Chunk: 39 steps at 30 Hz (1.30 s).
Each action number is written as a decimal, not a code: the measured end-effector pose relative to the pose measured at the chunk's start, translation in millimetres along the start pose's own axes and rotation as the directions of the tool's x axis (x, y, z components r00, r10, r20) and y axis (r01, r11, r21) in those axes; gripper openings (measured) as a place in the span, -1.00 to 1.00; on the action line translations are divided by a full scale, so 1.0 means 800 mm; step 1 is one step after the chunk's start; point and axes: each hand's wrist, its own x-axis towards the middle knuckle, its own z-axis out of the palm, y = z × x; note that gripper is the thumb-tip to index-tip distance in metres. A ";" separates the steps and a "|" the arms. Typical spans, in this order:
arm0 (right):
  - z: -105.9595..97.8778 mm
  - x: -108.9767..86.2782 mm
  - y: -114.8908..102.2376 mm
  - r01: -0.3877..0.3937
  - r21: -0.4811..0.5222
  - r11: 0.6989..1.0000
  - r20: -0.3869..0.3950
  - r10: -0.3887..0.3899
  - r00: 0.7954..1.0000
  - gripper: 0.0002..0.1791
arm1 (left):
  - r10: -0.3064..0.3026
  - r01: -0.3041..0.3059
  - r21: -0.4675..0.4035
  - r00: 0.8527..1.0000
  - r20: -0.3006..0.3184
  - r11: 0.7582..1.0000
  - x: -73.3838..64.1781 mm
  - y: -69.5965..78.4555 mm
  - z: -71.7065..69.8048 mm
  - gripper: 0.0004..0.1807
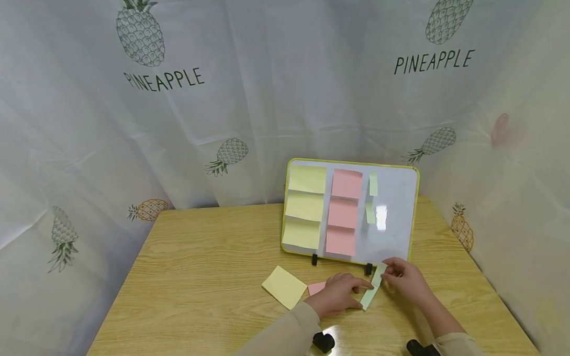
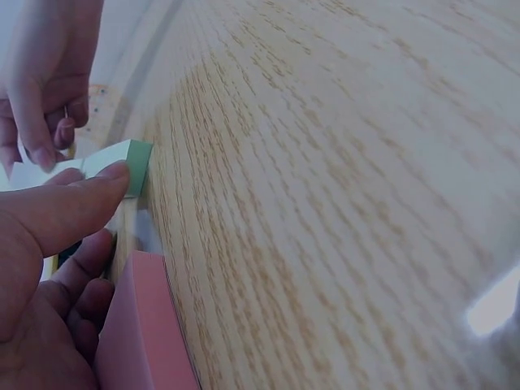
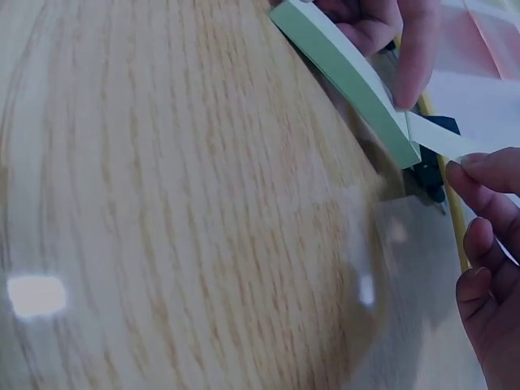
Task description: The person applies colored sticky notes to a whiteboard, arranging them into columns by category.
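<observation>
My left hand [image 1: 339, 293] holds a narrow pad of pale green sticky notes [image 3: 349, 89] between thumb and fingers, just over the table in front of the whiteboard. At the pad's far end, the right hand [image 1: 406, 279] pinches the free end of a single green strip [image 3: 435, 136], which lifts away from the pad while its other end still meets it. A pink sticky-note pad [image 2: 154, 325] lies beside the left hand, partly hidden by it in the head view. Left of that lies a yellow sticky-note pad [image 1: 285, 287].
A yellow-framed whiteboard [image 1: 397, 190] stands on black feet [image 1: 314, 259] behind the hands. It bears a column of yellow notes [image 1: 304, 206], one of pink notes [image 1: 343, 212] and two green strips [image 1: 373, 184]. A pineapple-print curtain [image 1: 279, 83] hangs behind the wooden table [image 1: 192, 279].
</observation>
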 end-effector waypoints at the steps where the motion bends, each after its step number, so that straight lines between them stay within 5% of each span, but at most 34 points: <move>1: -0.001 0.000 -0.001 -0.008 -0.007 1.000 -0.003 0.008 1.000 -0.70 | 0.002 -0.002 -0.002 1.000 0.000 1.000 0.000 0.000 0.000 -0.39; 21: -0.015 0.005 -0.007 -0.044 -0.045 0.998 -0.021 0.043 0.999 -0.69 | 0.013 -0.013 -0.014 1.000 -0.005 1.000 -0.002 0.003 -0.003 -0.40; 30: -0.026 0.008 -0.017 0.004 -0.052 0.999 -0.092 -0.008 0.996 -0.74 | -0.009 0.009 0.015 1.000 0.006 1.000 -0.003 0.003 -0.002 -0.43; 39: -0.030 0.008 -0.023 -0.078 -0.026 0.997 -0.062 0.076 0.995 -0.71 | -0.023 0.023 -0.001 1.000 0.017 1.000 -0.003 0.004 -0.001 -0.46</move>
